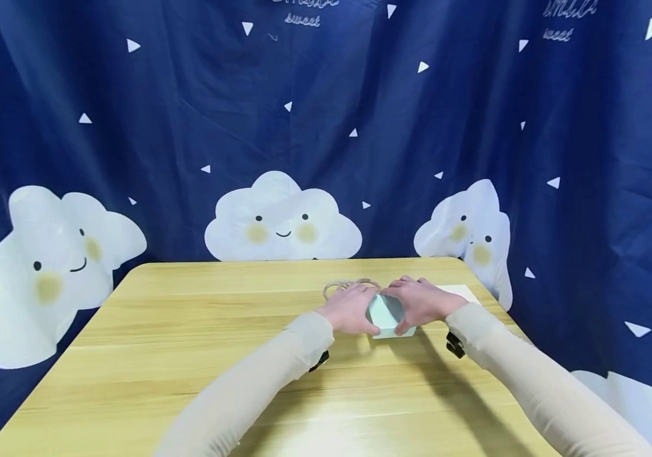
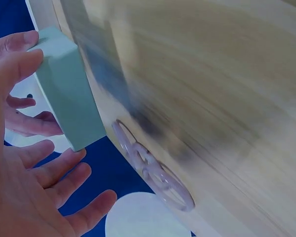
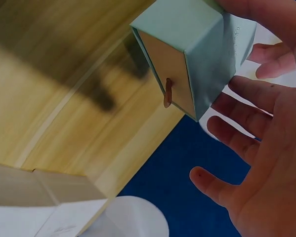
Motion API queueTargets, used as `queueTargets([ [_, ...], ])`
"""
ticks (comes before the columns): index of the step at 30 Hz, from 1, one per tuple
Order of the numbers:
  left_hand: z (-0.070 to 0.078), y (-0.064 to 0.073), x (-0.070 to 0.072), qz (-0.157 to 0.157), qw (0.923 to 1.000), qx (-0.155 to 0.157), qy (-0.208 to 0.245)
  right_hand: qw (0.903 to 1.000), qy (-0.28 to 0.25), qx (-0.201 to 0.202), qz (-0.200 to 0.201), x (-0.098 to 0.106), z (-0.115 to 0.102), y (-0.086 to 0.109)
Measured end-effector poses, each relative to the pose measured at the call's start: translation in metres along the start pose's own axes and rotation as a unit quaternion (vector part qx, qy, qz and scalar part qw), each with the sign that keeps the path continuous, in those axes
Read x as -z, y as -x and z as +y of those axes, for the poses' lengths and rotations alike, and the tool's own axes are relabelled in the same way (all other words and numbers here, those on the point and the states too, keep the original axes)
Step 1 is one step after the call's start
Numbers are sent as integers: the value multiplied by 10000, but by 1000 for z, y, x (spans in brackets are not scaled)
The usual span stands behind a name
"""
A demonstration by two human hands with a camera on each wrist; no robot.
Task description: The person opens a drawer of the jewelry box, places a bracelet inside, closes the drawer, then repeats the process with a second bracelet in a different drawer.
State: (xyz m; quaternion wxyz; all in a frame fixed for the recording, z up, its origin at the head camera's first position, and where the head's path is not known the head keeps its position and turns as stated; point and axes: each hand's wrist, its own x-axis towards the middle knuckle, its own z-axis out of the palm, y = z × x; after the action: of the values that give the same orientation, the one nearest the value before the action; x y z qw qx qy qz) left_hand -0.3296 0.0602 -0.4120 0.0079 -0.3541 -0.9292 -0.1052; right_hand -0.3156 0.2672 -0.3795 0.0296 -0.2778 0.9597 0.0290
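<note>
Your left hand (image 1: pixel 351 310) and right hand (image 1: pixel 422 301) flank the mint box (image 2: pixel 71 96), thumbs and fingers pinching along its apparent long axis.

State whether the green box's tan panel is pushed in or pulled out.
In: the tan panel sits within the edges of the green box.

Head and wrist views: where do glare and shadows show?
Head view: white glare on the table at bottom centre, long shadow beside the right sleeve; left wrist view: dim, soft-edged shadows on the table; right wrist view: dark shadows left of the box in frame.
</note>
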Motion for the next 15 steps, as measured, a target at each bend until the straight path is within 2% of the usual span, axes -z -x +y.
queueTargets([
  [8, -14, 16, 3, -34, 10000, 79, 7, 9999, 51, 133, -7, 2, -16, -10],
  [15, -27, 31, 8, -1, 10000, 21, 64, 9997, 47, 249, -23, 5, -31, -18],
])
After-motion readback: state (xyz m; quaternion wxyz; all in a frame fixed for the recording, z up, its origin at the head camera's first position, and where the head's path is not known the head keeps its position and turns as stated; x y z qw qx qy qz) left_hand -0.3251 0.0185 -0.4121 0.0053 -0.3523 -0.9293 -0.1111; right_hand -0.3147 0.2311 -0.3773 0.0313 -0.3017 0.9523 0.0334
